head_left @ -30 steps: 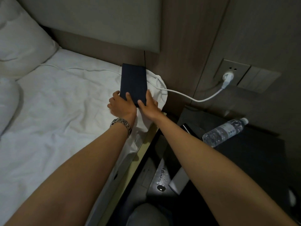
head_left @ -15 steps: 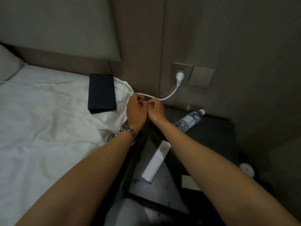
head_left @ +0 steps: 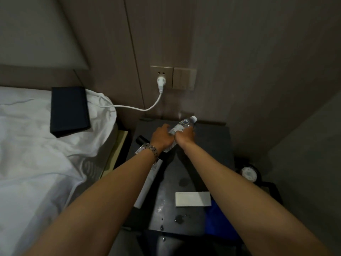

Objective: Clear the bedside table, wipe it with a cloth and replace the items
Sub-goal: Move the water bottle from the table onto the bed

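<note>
A clear water bottle [head_left: 182, 124] with a white cap lies on the black bedside table [head_left: 212, 141] near its back edge. My right hand [head_left: 186, 138] grips the bottle around its middle. My left hand [head_left: 160, 138] closes over its lower half, and the bottle's base shows under that hand. A dark notebook [head_left: 69, 110] lies on the white bed sheet [head_left: 33, 154] to the left. On the table also lie a long white remote-like item [head_left: 147, 183], partly under my left arm, and a white card box [head_left: 192, 199].
A white cable [head_left: 129, 107] runs from the plug [head_left: 160, 83] in the wall socket to the bed. Water drops [head_left: 179, 218] dot the table's front. Something blue [head_left: 219, 220] sits at the table's front right. A round white object [head_left: 248, 172] lies lower right.
Both hands left the notebook on the bed, passed the white cable, and now hold the water bottle on the table. The view has swung right toward the table.
</note>
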Action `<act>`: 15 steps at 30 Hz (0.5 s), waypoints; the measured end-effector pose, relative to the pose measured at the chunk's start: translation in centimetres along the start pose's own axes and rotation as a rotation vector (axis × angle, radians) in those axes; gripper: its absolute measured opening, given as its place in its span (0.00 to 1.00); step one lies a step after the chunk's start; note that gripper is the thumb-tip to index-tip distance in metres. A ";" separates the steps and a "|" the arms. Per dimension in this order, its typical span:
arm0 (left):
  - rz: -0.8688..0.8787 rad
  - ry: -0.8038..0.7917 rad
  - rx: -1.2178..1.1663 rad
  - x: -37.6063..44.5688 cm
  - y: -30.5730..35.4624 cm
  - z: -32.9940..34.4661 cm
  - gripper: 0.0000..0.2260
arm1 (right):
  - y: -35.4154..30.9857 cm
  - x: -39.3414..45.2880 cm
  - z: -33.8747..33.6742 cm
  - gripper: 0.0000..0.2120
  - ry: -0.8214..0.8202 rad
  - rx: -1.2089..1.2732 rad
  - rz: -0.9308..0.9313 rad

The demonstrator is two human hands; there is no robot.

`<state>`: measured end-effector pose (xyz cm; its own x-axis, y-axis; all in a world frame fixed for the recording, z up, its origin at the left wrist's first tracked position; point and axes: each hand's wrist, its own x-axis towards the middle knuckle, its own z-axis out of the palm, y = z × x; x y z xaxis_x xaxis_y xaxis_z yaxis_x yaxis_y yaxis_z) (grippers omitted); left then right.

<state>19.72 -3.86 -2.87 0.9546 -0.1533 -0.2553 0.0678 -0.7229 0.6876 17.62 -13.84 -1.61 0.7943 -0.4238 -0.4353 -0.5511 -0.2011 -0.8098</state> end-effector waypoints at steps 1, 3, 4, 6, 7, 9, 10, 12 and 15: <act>-0.013 -0.020 0.001 0.2 -0.1 0.5 0.25 | 0.6 0.5 0.0 0.29 -0.024 0.010 0.016; -0.023 -0.028 0.018 0.1 -0.5 1.1 0.24 | 1.2 0.9 0.2 0.25 -0.080 0.046 0.024; -0.027 -0.016 0.041 0.1 -0.7 1.4 0.25 | 1.4 0.9 0.2 0.21 -0.102 0.074 0.021; -0.034 0.031 0.095 0.4 -1.0 1.8 0.28 | 1.5 0.8 0.0 0.16 -0.133 0.132 0.010; -0.044 0.046 0.134 0.5 -1.0 1.9 0.29 | 1.6 1.1 -0.1 0.15 -0.134 0.152 0.017; -0.062 0.048 0.194 0.5 -0.8 2.1 0.32 | 2.0 1.6 -0.1 0.16 -0.116 0.164 0.076; -0.070 0.035 0.188 0.5 -0.6 2.3 0.33 | 2.1 1.6 -0.1 0.16 -0.108 0.171 0.109; -0.070 0.027 0.155 0.5 -0.2 2.5 0.34 | 2.4 2.4 0.1 0.17 -0.081 0.207 0.149; -0.013 0.046 0.138 0.5 0.1 2.9 0.27 | 4.4 5.8 1.1 0.23 -0.037 0.245 0.180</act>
<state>19.37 -5.93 -4.88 0.9666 -0.1145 -0.2294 0.0426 -0.8106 0.5841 20.06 -16.22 -8.08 0.7007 -0.3999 -0.5909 -0.6093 0.0953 -0.7872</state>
